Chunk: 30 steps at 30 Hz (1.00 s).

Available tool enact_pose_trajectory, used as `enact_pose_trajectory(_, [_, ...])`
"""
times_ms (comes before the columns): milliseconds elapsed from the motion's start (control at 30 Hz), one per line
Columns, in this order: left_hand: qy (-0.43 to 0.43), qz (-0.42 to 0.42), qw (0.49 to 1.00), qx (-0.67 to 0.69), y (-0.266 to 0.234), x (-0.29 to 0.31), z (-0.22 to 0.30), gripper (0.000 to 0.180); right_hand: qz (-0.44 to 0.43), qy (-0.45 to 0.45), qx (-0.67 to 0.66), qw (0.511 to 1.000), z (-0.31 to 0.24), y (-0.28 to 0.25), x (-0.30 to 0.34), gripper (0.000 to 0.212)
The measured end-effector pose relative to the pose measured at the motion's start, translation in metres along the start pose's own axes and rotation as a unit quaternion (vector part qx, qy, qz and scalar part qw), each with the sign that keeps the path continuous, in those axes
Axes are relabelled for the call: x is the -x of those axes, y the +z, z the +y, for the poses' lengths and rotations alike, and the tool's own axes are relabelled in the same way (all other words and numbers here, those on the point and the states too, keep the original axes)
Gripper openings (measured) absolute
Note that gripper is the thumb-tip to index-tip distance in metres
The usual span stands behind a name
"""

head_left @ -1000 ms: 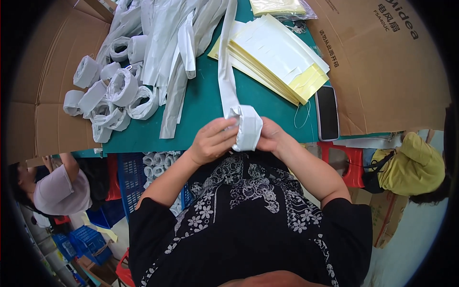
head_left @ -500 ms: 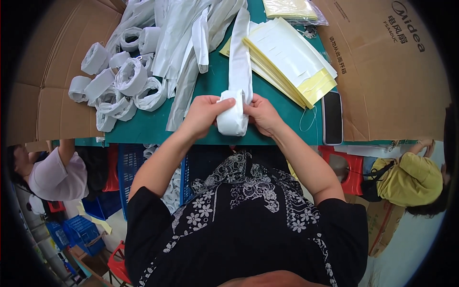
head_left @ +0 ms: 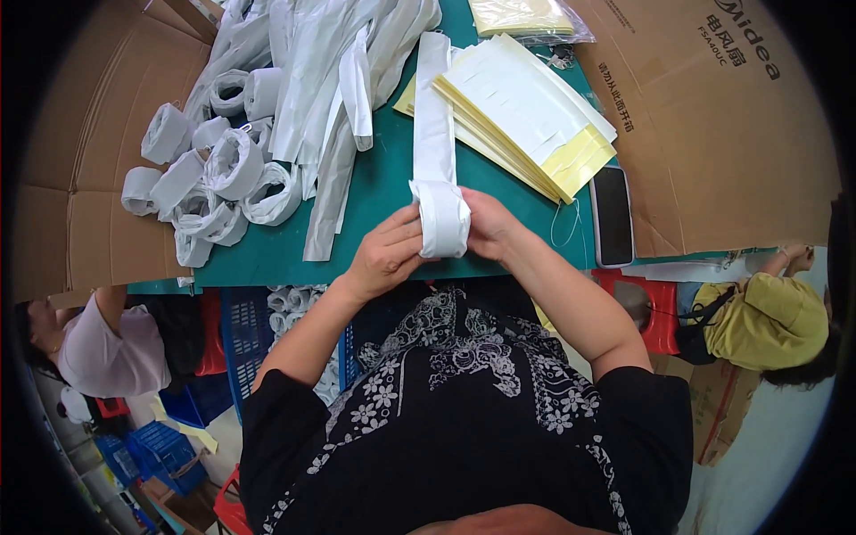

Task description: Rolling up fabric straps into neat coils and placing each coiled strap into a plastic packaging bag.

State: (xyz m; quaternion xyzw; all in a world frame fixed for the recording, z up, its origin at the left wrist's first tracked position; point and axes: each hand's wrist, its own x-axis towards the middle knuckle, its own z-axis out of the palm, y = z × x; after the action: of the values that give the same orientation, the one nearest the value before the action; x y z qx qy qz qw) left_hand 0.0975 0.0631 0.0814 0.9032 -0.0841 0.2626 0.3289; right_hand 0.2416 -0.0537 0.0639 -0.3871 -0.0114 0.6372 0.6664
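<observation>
A flat white strip, wound into a thick roll [head_left: 445, 223], is held between my two hands near the table's front edge. Its unwound tail [head_left: 434, 111] runs straight away from me over the green table [head_left: 379, 187]. My left hand [head_left: 390, 251] grips the roll's left side, fingers bent and the thumb mostly hidden. On the right side, my right hand [head_left: 487, 226] holds the roll with its fingers partly behind it. To the left lies a pile of white rolled rings [head_left: 234, 164]. Behind them, long loose white strips [head_left: 308, 85] lie in a heap.
Yellow-and-white sheets [head_left: 535, 111] are stacked right of the tail. A phone [head_left: 612, 218] lies beside them. Cardboard walls [head_left: 713, 160] flank both sides. Below the table, a blue crate [head_left: 252, 334] stands near white rolls. A person [head_left: 767, 316] sits right, another [head_left: 116, 348] left.
The free tail is shorter and its far end has come nearer. My left thumb has left the roll's front, and that hand now sits lower at its side. The whole view has shifted slightly.
</observation>
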Motion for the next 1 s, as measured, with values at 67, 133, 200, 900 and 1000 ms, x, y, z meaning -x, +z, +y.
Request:
enact_pose_trajectory(67, [0.001, -0.018, 0.997, 0.070, -0.002, -0.002, 0.005, 0.021, -0.066, -0.004, -0.009, 0.998, -0.008, -0.008, -0.008, 0.029])
enact_pose_trajectory(133, [-0.013, -0.026, 0.996, 0.087, -0.006, -0.004, 0.009, 0.022, -0.114, -0.070, 0.061, 0.989, -0.015, -0.007, -0.005, 0.035])
enact_pose_trajectory(200, [-0.028, -0.033, 0.994, 0.104, -0.010, -0.006, 0.010, 0.022, -0.111, -0.097, 0.109, 0.983, -0.020, -0.001, -0.003, 0.040])
enact_pose_trajectory(900, [-0.423, 0.057, 0.795, 0.431, 0.008, -0.012, 0.029, 0.026, -0.175, -0.078, 0.114, 0.975, -0.025, -0.005, 0.001, 0.053])
enact_pose_trajectory(1000, [-0.449, 0.084, 0.776, 0.435, 0.000, -0.017, 0.035, 0.024, -0.129, -0.100, 0.167, 0.972, -0.016, 0.000, 0.000, 0.047])
